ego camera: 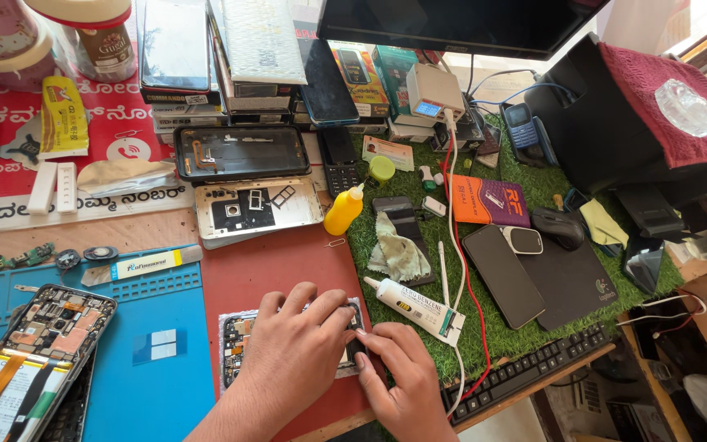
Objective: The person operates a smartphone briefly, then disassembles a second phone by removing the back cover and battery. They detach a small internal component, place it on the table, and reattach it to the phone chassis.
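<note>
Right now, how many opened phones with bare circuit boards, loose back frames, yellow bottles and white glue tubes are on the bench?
Opened phones with bare boards: 2, one under both hands, one at left
Loose back frames: 2, dark and silver
Yellow bottles: 1
White glue tubes: 1
Total: 6

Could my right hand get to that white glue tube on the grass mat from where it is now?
Probably yes: the right hand rests on the opened phone, and the white glue tube lies just beyond its fingers, with nothing between.

Far ahead of me hangs a dark monitor screen [460, 24]. An orange-and-purple rectangular card package [489, 200] lies right; a yellow sachet [65, 116] sits far left.
</note>
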